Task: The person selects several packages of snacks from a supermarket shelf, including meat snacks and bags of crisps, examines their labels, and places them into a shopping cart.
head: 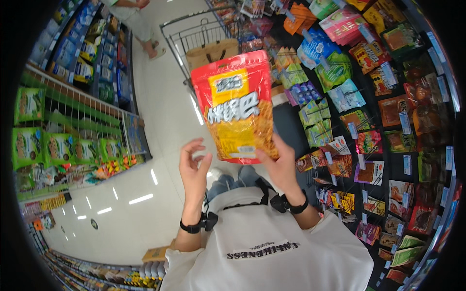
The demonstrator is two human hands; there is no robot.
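My right hand (280, 163) grips the lower right corner of a red and yellow snack pouch (236, 109), thumb on its printed front. The pouch stands upright before me, with pictures of crunchy snack pieces and a barcode near its bottom. Just left of its lower edge, my left hand (194, 163) is raised with fingers curled apart, holding nothing. Both wrists wear black straps with small devices. Behind the pouch is a metal shopping cart (174, 36) with a tan bag (214, 49) inside, partly hidden by the pouch.
A display of hanging snack packets (367, 174) with price tags runs along the right. At left, green snack bags (60, 147) hang on a wire rack beside shelves of packaged goods (87, 49). Another person (136, 22) stands in the tiled aisle at the top. A cardboard box (156, 254) is at lower left.
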